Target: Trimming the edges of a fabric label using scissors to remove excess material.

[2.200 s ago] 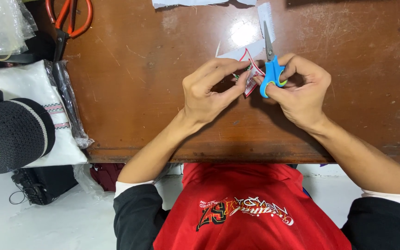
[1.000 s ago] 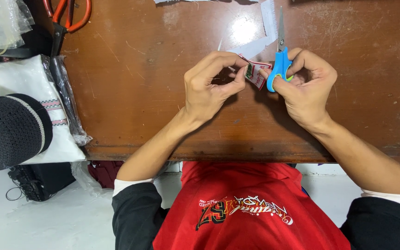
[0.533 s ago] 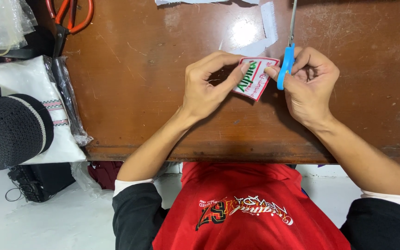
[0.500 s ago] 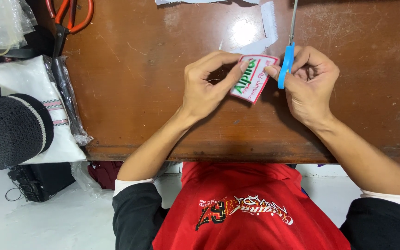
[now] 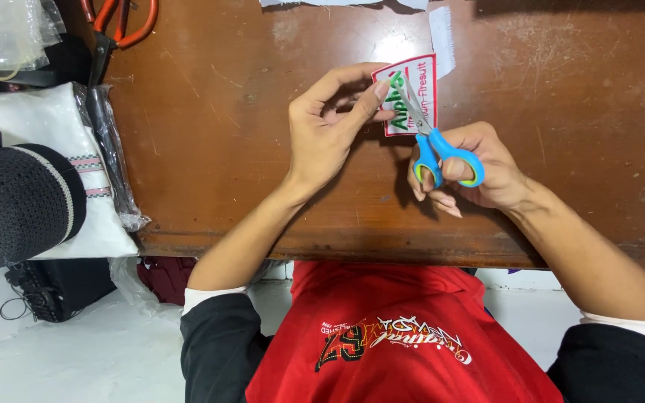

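looking down on a brown wooden table (image 5: 248, 149) filling most of the frame, worn and scratched, with the person's red shirt (image 5: 404, 336) along the bottom. left edge of the frame: a white folded cloth in plastic (image 5: 46, 172), a black knit cap (image 5: 16, 205) resting on it, and orange-handled scissors (image 5: 117, 22) in the upper left corner. top centre: white fabric scraps (image 5: 440, 31) just above the work. left hand (image 5: 326, 130), centre of frame, pinches a small white patch with red border and green lettering (image 5: 412, 93) by its left edge, thumb and fingers closed on it and holding it off the table surface. right hand (image 5: 475, 168), right of centre and lower, has fingers curled through the loops of small blue-handled scissors (image 5: 434, 138); blades angle up-left across the face of the patch, tips near the left fingertips; can't tell if the blades are parted or closed. so the patch sits just above and between both hands, touching the left one and overlapped by the blades. risk, my read: blade tips that close to the pinching fingers could nick them, and since the blades lie over the lettering rather than along the border, a slightly off angle could cut into the embroidery. one-edge grip also lets the patch flex or twist under the blades.
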